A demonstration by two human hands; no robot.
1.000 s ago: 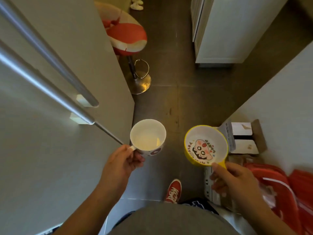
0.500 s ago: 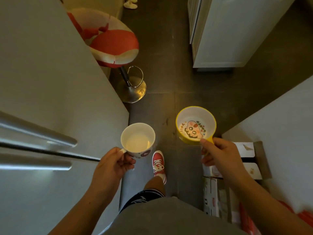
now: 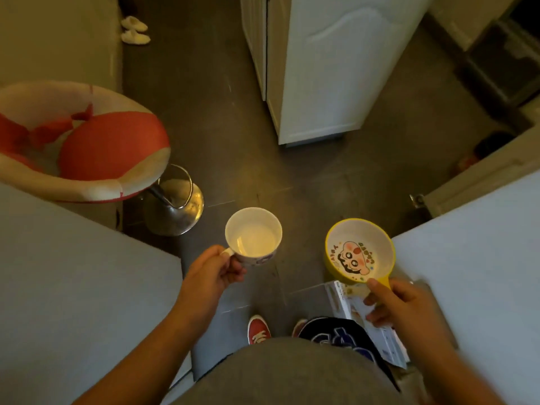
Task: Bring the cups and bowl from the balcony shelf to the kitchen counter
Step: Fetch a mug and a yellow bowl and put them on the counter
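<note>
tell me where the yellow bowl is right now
In the head view the yellow bowl is right of centre, held by its handle in the right hand, level with the white cup to its left.

Both forearms reach forward from the bottom edge, bare and a little bent. The left hand (image 3: 209, 277) is closed with fingers curled and the thumb on top. The right hand (image 3: 401, 306) is closed too, thumb pressing forward.
</note>
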